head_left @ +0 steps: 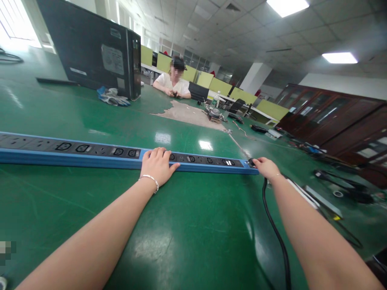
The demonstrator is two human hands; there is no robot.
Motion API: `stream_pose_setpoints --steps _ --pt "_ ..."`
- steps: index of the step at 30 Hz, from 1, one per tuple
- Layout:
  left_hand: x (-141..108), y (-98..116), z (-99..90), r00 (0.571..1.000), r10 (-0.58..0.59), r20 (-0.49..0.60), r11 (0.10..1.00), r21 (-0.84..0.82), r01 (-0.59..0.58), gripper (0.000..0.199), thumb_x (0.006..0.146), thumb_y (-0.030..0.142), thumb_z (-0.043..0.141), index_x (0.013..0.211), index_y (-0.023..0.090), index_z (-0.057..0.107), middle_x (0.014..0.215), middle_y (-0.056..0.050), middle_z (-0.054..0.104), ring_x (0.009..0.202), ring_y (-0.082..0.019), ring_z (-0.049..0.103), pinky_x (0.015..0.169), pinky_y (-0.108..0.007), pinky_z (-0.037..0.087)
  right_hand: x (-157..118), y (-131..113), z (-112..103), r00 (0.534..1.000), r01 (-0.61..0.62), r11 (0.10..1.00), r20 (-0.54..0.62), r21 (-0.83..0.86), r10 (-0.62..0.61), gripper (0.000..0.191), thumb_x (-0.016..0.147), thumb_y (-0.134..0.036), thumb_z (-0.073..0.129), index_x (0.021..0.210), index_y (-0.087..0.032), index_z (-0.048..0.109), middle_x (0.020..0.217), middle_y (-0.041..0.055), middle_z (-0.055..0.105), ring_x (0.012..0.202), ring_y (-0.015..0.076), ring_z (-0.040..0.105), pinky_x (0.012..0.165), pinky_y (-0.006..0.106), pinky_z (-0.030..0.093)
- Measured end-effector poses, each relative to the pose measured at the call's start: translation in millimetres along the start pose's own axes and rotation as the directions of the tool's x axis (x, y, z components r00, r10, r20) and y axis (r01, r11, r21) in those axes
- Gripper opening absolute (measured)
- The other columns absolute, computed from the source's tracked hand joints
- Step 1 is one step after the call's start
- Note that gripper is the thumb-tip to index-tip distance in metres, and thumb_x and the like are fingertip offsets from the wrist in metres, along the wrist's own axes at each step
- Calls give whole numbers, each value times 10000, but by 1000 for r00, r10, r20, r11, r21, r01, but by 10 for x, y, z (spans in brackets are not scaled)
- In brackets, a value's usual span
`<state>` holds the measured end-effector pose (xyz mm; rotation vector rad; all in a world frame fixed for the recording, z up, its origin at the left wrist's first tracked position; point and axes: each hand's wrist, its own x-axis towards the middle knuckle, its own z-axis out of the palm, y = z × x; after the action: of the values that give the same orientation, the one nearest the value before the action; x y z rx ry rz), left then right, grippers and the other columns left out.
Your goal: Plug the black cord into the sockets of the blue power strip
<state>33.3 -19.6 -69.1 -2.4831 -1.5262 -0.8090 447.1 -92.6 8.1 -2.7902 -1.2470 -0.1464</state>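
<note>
A long blue power strip (208,166) with black sockets lies across the green tabletop, running out of view at the left. My left hand (157,164), with a bracelet at its wrist, is laid over the middle of the strip. Its thumb rests along the near side and its fingers curl over the far edge, holding the strip. At the strip's right end, my right hand (266,166) pinches a small black plug (251,162). The fingers partly hide it, and I cannot tell whether it is seated. A thick black cord (276,229) hangs down from below that hand.
A black computer case (90,52) stands at the back left, with work gloves (112,97) beside it. Across the table sits a person (174,82) with both hands together. Tools and parts (215,114) lie near a bottle (215,99). More cables and parts (344,185) lie at the right.
</note>
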Motion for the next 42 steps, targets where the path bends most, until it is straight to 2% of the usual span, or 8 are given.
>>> stream_pose_setpoints --steps 6,14,21,26,31,42 --pt "-5 0 7 1000 -2 -4 1000 12 2 523 833 586 382 1141 202 557 1229 -103 560 1172 -267 445 959 -411 289 32 -42 164 1000 7 1000 -12 -11 -7 390 862 -422 407 1024 -159 644 950 109 671 866 223 612 732 303 440" --pt "-1 8 -2 1000 -7 0 1000 12 7 517 831 583 391 1138 202 557 1226 -101 562 1176 -263 445 965 -406 291 80 -89 209 999 11 1000 34 -26 -10 385 838 -416 459 1028 -146 657 895 109 677 851 226 617 760 315 452" --pt "1 8 -1 1000 -5 -2 1000 9 5 511 831 573 399 1139 199 559 1217 -100 566 1166 -263 451 962 -406 292 -21 -81 295 996 -8 1000 -84 20 9 430 843 -444 433 1060 -135 639 1008 142 663 894 241 616 731 310 456" --pt "-3 11 -11 1000 -8 5 1000 16 7 517 832 576 387 1146 202 556 1224 -102 564 1167 -263 452 964 -403 289 15 -79 341 997 -1 999 -83 44 5 416 839 -427 449 1058 -125 633 1035 153 656 908 245 613 742 314 453" --pt "-6 13 -29 1000 -7 5 1000 17 7 524 834 576 381 1145 193 558 1225 -101 563 1172 -266 448 968 -415 286 -19 -68 400 990 -16 992 -135 123 33 431 839 -436 444 1095 -131 609 1034 155 653 930 249 606 762 319 448" --pt "3 17 -25 999 -23 26 1000 7 23 535 835 585 357 1159 206 551 1248 -106 550 1189 -273 435 975 -425 280 -84 -97 430 986 -69 978 -134 197 97 462 834 -439 444 1138 -122 589 1070 165 641 977 259 593 815 340 443"
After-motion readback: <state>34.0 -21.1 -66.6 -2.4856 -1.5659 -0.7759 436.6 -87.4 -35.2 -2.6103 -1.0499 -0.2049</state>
